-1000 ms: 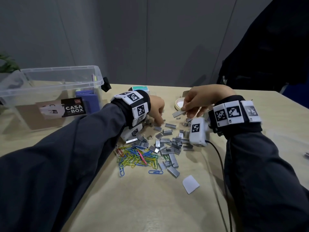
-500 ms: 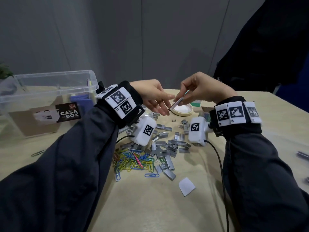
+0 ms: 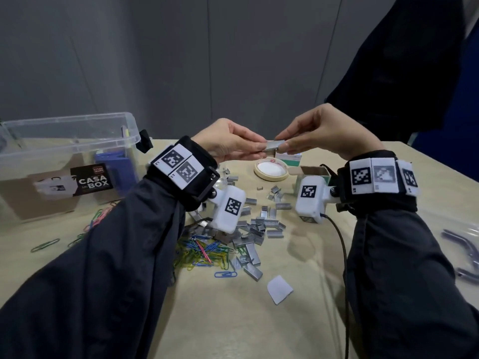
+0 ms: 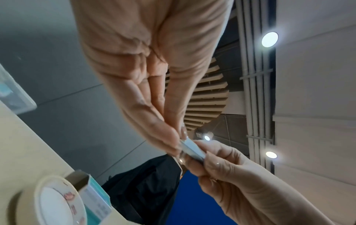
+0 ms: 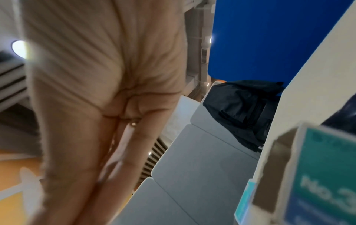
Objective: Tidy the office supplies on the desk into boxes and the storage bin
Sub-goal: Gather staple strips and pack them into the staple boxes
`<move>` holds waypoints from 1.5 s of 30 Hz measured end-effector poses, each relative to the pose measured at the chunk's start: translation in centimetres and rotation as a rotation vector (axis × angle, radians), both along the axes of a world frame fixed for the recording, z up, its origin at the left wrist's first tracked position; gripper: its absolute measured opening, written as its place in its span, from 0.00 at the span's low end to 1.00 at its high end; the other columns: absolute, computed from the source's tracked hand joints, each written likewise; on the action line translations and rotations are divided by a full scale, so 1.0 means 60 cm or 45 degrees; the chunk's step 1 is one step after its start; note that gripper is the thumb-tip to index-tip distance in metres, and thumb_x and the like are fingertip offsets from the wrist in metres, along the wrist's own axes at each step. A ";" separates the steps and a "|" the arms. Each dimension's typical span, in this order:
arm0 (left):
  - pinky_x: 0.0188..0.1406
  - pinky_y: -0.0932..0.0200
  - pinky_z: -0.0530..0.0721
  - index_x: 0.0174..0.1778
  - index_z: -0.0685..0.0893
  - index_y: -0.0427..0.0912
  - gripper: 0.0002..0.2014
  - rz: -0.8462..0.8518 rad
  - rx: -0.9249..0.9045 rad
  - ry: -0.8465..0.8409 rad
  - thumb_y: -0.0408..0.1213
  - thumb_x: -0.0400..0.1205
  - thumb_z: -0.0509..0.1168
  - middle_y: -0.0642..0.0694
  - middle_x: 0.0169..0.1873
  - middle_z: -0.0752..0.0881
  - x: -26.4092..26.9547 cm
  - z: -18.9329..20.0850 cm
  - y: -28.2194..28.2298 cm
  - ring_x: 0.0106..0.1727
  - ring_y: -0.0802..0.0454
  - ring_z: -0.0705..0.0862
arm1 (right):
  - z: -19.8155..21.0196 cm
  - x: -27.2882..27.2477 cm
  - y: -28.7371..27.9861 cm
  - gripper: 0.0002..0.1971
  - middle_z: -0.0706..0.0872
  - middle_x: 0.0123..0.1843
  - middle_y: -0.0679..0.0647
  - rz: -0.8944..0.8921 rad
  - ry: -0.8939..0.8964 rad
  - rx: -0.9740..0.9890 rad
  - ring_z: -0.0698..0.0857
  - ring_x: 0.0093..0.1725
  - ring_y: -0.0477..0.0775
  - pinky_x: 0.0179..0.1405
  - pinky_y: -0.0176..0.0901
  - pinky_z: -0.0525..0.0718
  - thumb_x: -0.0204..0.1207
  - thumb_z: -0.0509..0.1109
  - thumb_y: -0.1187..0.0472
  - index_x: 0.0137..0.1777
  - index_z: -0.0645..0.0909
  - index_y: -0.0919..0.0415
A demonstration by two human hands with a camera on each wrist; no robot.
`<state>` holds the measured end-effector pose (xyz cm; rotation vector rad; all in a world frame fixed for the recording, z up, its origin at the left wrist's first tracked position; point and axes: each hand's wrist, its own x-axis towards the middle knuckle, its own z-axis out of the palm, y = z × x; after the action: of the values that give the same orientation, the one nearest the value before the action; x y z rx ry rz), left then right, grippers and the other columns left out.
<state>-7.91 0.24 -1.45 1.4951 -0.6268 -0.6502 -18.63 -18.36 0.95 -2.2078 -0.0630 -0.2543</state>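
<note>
Both hands are raised above the desk and pinch one silver strip of staples (image 3: 274, 145) (image 4: 192, 148) from either end. My left hand (image 3: 255, 147) (image 4: 178, 144) holds its left end, my right hand (image 3: 283, 146) (image 4: 204, 153) its right end. Below them a heap of staple strips (image 3: 259, 224) lies on the desk beside a pile of coloured paper clips (image 3: 204, 252). An open teal and white staple box (image 3: 313, 174) (image 4: 92, 193) (image 5: 308, 175) stands under my right wrist. The clear storage bin (image 3: 67, 161) sits at the left.
A roll of masking tape (image 3: 271, 169) (image 4: 52, 201) lies behind the staples. A white paper scrap (image 3: 280, 288) sits in front of the heap. Stray clips (image 3: 45, 244) lie left of my sleeve. A clear bag with dark items (image 3: 461, 250) rests at the right edge. The wrist cable (image 3: 342, 255) trails down.
Both hands rose from the staple heap. The right hand carried a staple strip up, and the left hand came across and took hold of its other end.
</note>
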 end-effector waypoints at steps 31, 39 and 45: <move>0.25 0.56 0.87 0.41 0.80 0.34 0.05 -0.007 0.505 -0.288 0.24 0.80 0.69 0.40 0.32 0.82 -0.058 -0.042 -0.152 0.28 0.47 0.82 | -0.080 -0.006 -0.055 0.18 0.88 0.47 0.57 -1.103 0.316 -0.365 0.86 0.50 0.59 0.51 0.53 0.87 0.60 0.85 0.53 0.47 0.89 0.58; 0.33 0.51 0.87 0.37 0.82 0.35 0.07 -0.001 0.529 -0.329 0.23 0.79 0.69 0.38 0.32 0.82 -0.055 -0.047 -0.151 0.29 0.46 0.82 | -0.077 -0.003 -0.048 0.18 0.87 0.51 0.57 -1.174 0.358 -0.506 0.84 0.53 0.61 0.43 0.48 0.78 0.63 0.85 0.56 0.52 0.88 0.56; 0.40 0.45 0.89 0.38 0.82 0.34 0.06 -0.036 0.537 -0.353 0.22 0.80 0.68 0.38 0.33 0.82 -0.056 -0.045 -0.149 0.31 0.46 0.83 | -0.082 0.000 -0.048 0.17 0.87 0.52 0.58 -1.181 0.349 -0.553 0.84 0.54 0.62 0.43 0.48 0.77 0.64 0.84 0.58 0.53 0.88 0.57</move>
<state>-11.28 -8.68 -4.12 1.9955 -0.7543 -0.6266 -18.62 -21.23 -3.98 -2.5326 1.1701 -0.4670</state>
